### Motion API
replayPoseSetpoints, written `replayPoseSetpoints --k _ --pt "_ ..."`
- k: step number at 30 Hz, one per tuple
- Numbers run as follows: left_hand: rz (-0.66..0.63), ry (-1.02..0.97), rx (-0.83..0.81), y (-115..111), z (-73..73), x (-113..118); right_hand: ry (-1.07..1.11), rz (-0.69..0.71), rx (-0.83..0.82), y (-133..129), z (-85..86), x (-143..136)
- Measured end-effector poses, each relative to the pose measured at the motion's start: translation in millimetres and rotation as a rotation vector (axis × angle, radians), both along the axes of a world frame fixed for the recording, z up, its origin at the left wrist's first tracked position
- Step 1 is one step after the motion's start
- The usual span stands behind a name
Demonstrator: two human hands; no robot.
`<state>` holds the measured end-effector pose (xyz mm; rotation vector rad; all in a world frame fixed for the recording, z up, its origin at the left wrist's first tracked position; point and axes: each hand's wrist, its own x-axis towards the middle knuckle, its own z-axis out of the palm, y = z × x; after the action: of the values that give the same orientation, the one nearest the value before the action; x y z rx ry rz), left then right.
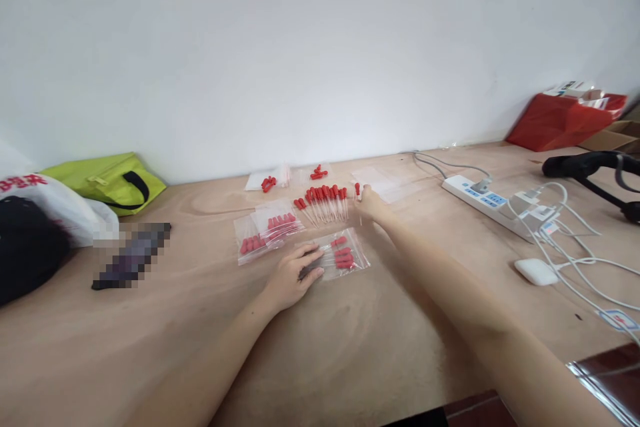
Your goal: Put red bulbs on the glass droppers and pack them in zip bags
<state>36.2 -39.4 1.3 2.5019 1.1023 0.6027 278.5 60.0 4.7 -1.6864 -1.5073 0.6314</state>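
Several red-bulbed droppers (pixel 327 203) lie fanned out on the wooden table. To their right, my right hand (pixel 369 202) is closed in a pinch on one dropper (pixel 357 190). My left hand (pixel 296 273) rests at the left end of a clear bag (pixel 357 250) with several droppers inside, its fingers closed on the bag's edge. Two more filled clear bags (pixel 250 245) (pixel 280 223) overlap left of the fan. Behind, small groups of red bulbs (pixel 269 183) (pixel 319 172) lie on clear bags.
A power strip (pixel 483 200) with white cables and a white charger (pixel 536 271) sits at the right. Beyond are a black strap-like object (pixel 590 167) and a red bag (pixel 560 121). On the left lie a green bag (pixel 107 180), a white bag (pixel 75 213) and a dark pouch (pixel 133 257).
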Motion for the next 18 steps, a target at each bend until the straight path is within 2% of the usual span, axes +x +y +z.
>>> replayPoseSetpoints --k 2,5,8,12,18 --pt "0.002 0.004 0.003 0.3 0.0 0.1 0.086 -0.05 -0.022 -17.6 -1.9 7.2" --pt "0.007 0.013 -0.004 1.1 -0.4 0.2 0.384 0.012 -0.053 -46.9 -9.1 12.9" --pt "0.019 0.02 -0.014 1.5 -0.4 0.3 0.6 -0.02 0.008 -66.2 -16.5 11.7" --pt "0.027 0.021 -0.023 1.0 0.2 0.6 0.682 -0.054 0.072 -71.8 -20.9 5.2" --pt "0.025 0.024 -0.03 0.4 0.1 0.9 0.886 -0.024 0.092 -78.2 -20.3 -10.2"
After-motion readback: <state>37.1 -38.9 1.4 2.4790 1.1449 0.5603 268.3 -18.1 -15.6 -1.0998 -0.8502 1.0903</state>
